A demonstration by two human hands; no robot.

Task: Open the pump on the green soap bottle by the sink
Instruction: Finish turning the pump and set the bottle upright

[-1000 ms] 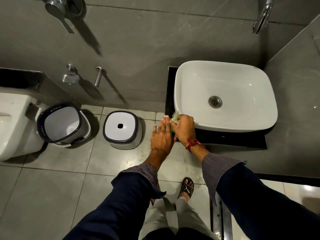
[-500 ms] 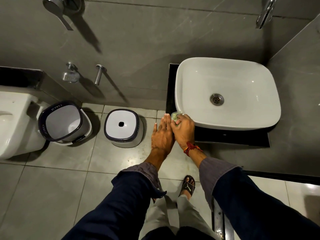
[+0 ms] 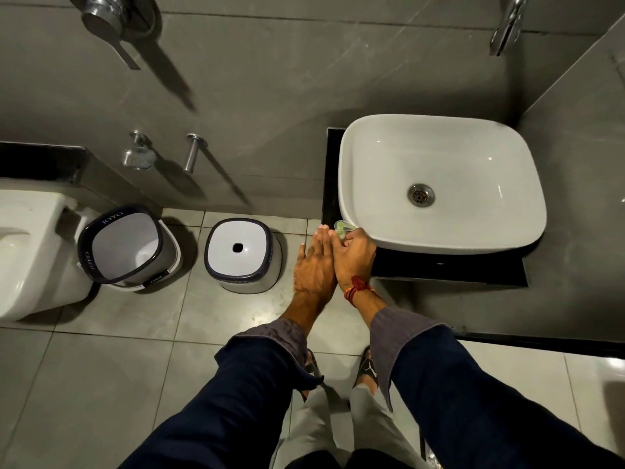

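Observation:
The green soap bottle [image 3: 342, 227] stands on the black counter [image 3: 439, 267] at the sink's near left corner; only its pale green pump top shows. My right hand [image 3: 355, 257] is closed around the bottle below the pump. My left hand [image 3: 313, 265] lies flat against the bottle's left side, fingers straight and together, touching my right hand. The bottle's body is hidden behind both hands.
A white basin [image 3: 439, 184] sits on the counter with a tap [image 3: 507, 25] above it. On the floor to the left stand a white stool [image 3: 241, 255] and a bucket [image 3: 126, 243], then a toilet [image 3: 30, 245]. Wall fittings [image 3: 162, 152] hang above them.
The hands have stayed on the bottle and my right hand's grip has shifted slightly, so more of the pump top shows. The view has shifted a little.

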